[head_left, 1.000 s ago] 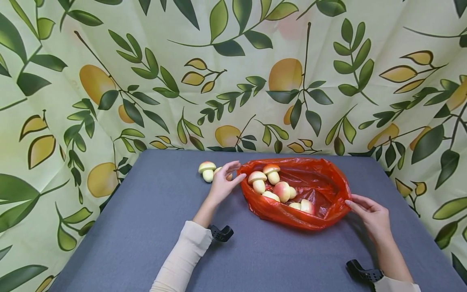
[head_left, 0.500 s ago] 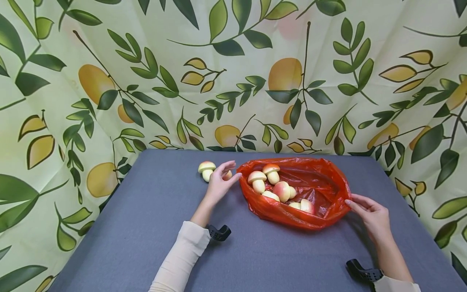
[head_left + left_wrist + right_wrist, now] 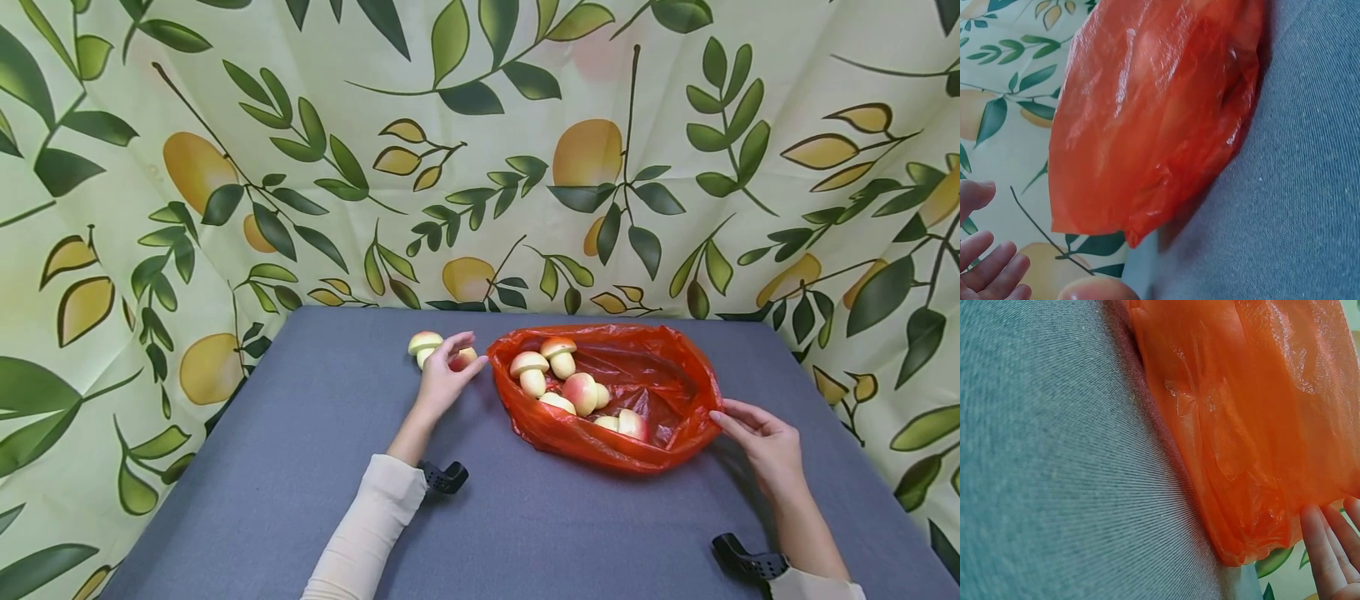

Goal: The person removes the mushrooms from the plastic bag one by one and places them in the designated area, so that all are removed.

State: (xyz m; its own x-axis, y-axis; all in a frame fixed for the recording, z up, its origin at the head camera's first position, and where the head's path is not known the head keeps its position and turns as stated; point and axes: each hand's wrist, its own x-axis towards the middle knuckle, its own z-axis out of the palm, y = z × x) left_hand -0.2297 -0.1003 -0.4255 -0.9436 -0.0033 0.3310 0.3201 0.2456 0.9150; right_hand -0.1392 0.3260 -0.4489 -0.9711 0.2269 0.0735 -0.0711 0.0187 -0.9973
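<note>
A red plastic bag (image 3: pixel 600 450) lies with its mouth spread, and several toy mushrooms (image 3: pixel 581 392) with pale stems and reddish caps are inside. My right hand (image 3: pixel 767 446) pinches the bag's right rim; its fingers (image 3: pixel 1319 547) meet the bag edge in the right wrist view. Left of the bag, my left hand (image 3: pixel 442 379) is above the table, its fingers loosely bent and apart from the bag. The left wrist view shows that hand (image 3: pixel 988 269) holding nothing. Behind it lie a mushroom (image 3: pixel 424 341) and another mushroom (image 3: pixel 463 358), which the fingers partly hide.
A grey-blue cloth covers the table (image 3: pixel 300 467). A curtain (image 3: pixel 480 167) printed with leaves and fruit hangs behind and at both sides. Each wrist wears a black camera mount (image 3: pixel 447 477).
My left hand has drawn away from the bag's left rim, moving left toward the two mushrooms on the table. The right hand keeps its place on the rim.
</note>
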